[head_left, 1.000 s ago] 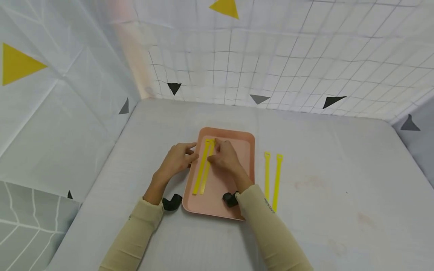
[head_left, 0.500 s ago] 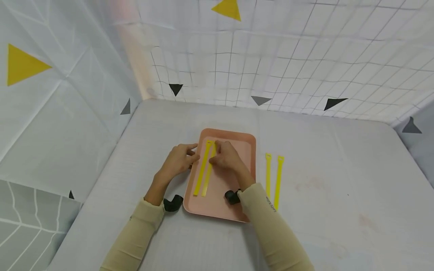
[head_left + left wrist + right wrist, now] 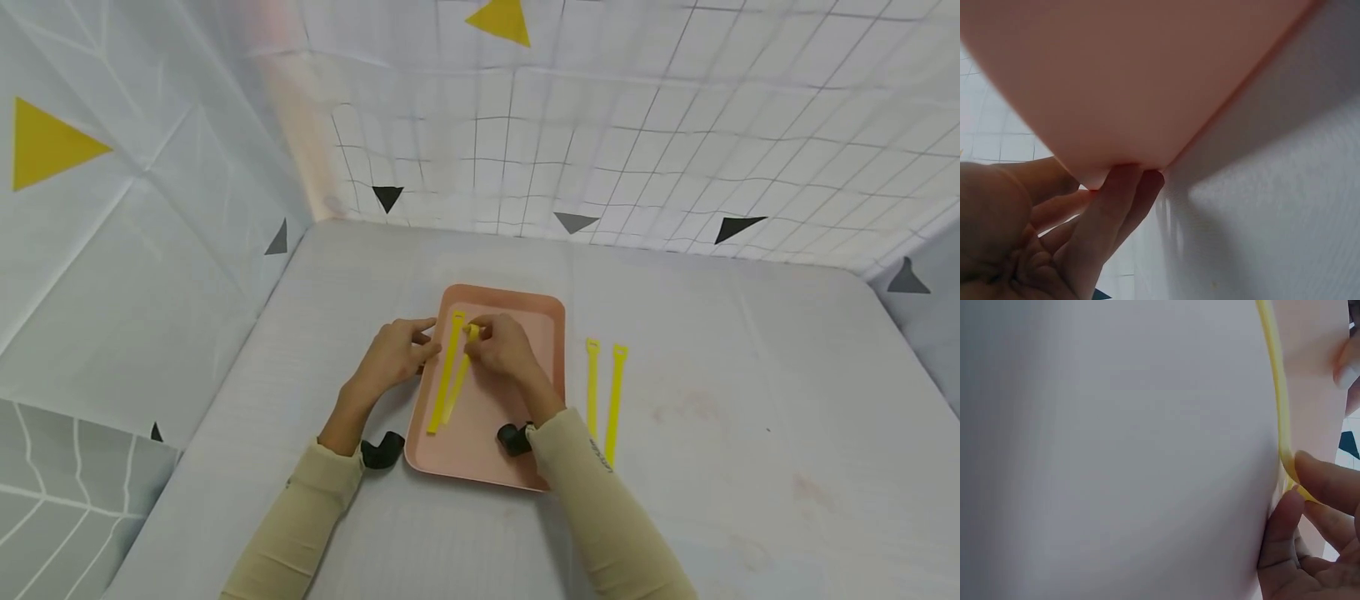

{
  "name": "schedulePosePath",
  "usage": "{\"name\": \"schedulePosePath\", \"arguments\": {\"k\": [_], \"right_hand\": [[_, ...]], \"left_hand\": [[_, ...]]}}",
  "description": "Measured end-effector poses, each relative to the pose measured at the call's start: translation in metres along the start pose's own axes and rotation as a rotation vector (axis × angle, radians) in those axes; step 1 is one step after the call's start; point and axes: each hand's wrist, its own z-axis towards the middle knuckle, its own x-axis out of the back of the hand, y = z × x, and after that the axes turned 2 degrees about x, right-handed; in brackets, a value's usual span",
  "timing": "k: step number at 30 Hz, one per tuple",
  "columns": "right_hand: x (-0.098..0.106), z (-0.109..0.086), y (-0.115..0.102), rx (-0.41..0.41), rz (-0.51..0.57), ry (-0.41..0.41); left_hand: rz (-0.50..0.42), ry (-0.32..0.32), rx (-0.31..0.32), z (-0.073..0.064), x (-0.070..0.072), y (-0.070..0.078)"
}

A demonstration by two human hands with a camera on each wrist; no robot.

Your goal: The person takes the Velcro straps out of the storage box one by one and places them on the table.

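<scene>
A pink tray [image 3: 543, 333] lies on the table in the head view. My left hand [image 3: 393, 350] grips its left edge, thumb by the rim; the left wrist view shows fingertips [image 3: 1121, 178] against the tray wall. Over the tray, my right hand [image 3: 506, 346] pinches a yellow strap [image 3: 457, 387] near its slotted head. In the right wrist view this strap [image 3: 1277, 381] bends up from the thumb and finger. Left of it on the tray lies a second yellow strap [image 3: 446, 375] of the same kind, lying flat.
Two more yellow straps, a nearer one [image 3: 592, 379] and a farther one [image 3: 617, 396], lie right of the tray, partly behind the right sleeve [image 3: 600, 492]. Black curved pieces [image 3: 384, 450] sit at both wrists. A white gridded wall [image 3: 600, 125] stands behind the table.
The right hand's fingers have drawn the head end of the strap up and bent it; its lower end has swung left toward the other strap. The left hand stays at the tray's edge.
</scene>
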Motion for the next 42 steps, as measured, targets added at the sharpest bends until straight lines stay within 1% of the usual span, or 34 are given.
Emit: {"name": "schedulePosePath", "arguments": {"k": [4, 8, 11, 14, 19, 24, 29, 32, 36, 39, 42], "right_hand": [[0.001, -0.005, -0.002, -0.014, 0.053, 0.056], [0.001, -0.01, -0.005, -0.013, 0.098, 0.095], [0.0, -0.013, -0.006, -0.021, 0.137, 0.108], [-0.001, -0.014, -0.006, -0.023, 0.198, 0.117], [-0.002, -0.016, -0.004, 0.014, 0.286, 0.117], [-0.003, -0.018, -0.003, 0.053, 0.318, 0.127], [-0.003, -0.019, -0.003, 0.067, 0.347, 0.149], [-0.002, -0.02, -0.003, 0.08, 0.397, 0.168], [-0.002, -0.021, -0.003, 0.119, 0.498, 0.183], [-0.003, -0.021, -0.002, 0.147, 0.542, 0.179], [-0.003, -0.02, -0.001, 0.147, 0.563, 0.172]], "left_hand": [[-0.016, -0.001, -0.005, 0.0, -0.001, -0.001], [-0.021, -0.001, -0.006, 0.0, -0.001, -0.003], [-0.026, 0.0, 0.0, 0.0, -0.002, -0.003], [-0.02, 0.002, 0.006, -0.001, -0.003, -0.003], [-0.01, 0.006, 0.01, -0.001, -0.004, -0.005], [-0.018, 0.005, 0.001, -0.001, -0.005, -0.007], [-0.008, 0.01, -0.013, -0.001, -0.005, -0.008], [-0.001, 0.013, -0.016, -0.001, -0.006, -0.008], [0.006, 0.017, -0.02, -0.002, -0.006, -0.008], [0.015, 0.026, -0.03, -0.002, -0.006, -0.008], [0.015, 0.031, -0.029, -0.002, -0.007, -0.008]]}}
